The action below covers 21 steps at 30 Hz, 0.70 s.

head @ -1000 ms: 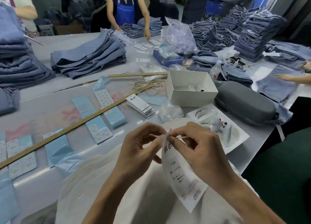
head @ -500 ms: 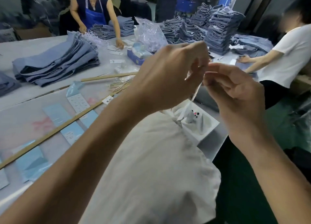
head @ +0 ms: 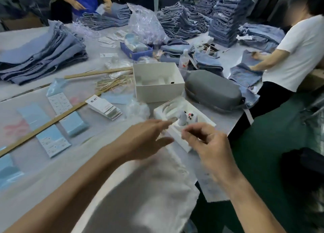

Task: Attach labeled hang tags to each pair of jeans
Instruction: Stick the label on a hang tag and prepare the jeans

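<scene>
My left hand [head: 147,138] reaches forward over the pale folded garment [head: 140,189] lying in front of me, its fingers straight and holding nothing. My right hand [head: 206,145] hovers beside it, its fingers curled and thumb against forefinger; motion blur shows nothing between them. A fanned stack of white hang tags [head: 105,106] lies just beyond my left hand. A bundle of tan strings [head: 114,82] lies farther back. The tag I held earlier is not in sight.
A white tray with a small device [head: 185,120] sits under my fingertips, with an open white box [head: 157,92] and a grey case [head: 212,94] behind it. Blue label packs [head: 52,140] and a wooden ruler [head: 52,122] lie to the left. Jeans stacks [head: 43,54] and two other workers line the table.
Both hands have dropped from face height to just above the table and moved apart. The tag and string they held are gone from view. My left hand's fingers have straightened.
</scene>
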### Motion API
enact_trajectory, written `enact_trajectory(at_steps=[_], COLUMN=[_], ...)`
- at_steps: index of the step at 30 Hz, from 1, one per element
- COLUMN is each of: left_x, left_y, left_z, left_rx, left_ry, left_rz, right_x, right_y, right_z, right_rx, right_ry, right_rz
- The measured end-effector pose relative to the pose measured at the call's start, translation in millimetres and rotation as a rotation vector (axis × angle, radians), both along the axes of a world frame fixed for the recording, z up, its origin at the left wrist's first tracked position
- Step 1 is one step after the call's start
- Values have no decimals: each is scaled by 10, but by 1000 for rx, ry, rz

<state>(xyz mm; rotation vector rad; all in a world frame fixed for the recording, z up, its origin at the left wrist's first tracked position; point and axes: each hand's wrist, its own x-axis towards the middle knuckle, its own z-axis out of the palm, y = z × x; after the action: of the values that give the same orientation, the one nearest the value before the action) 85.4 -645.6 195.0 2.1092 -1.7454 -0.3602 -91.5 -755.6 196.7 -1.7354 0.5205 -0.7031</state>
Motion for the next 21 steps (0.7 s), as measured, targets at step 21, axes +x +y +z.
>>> enact_trajectory(at_steps=[21], left_x=[20], left_y=[378], left_z=[170], left_rx=[267], left_ry=[-413], left_rz=[466], right_x=[109], right_y=[-270], right_z=[-900], right_rx=[890], right_ry=[-20], right_rz=[71])
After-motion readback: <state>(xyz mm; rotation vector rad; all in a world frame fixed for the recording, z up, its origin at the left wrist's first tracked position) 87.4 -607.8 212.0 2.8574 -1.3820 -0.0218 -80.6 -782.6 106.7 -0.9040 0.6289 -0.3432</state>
